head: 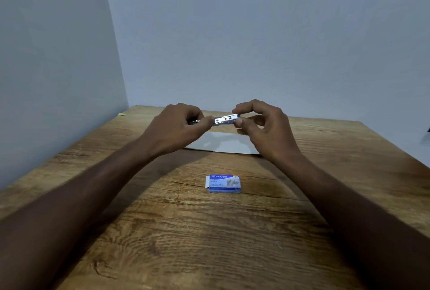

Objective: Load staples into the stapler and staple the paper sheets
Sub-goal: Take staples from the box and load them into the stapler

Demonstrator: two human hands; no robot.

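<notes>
Holding a small silver metal stapler (225,120) above the far part of a wooden table (209,243), slightly above the centre of the frame, both bare hands are meeting over the work area. The left hand (179,126) is closing its fingers around the stapler's left end, so that end is hidden, with only a sliver of bright metal showing below the knuckles. The right hand (263,124) is pinching the stapler's right end between thumb below and fingers curled above. The exposed middle of the stapler is lying roughly level, running left to right; it is showing a flat, shiny face with a few small dark round marks and a darker notch near the right end. Whether the stapler is opened for loading cannot be told, as the picture is blurring it there. Directly beneath the hands, white paper sheets (223,144) are lying flat on the table, their near edge running across the frame's centre. Nearer the viewer, just below the centre of the frame, a small blue and white staple box (223,183) is resting flat on the wood, apart from the paper, its printed top facing up. Pale walls (256,33) are filling the upper half of the frame.
</notes>
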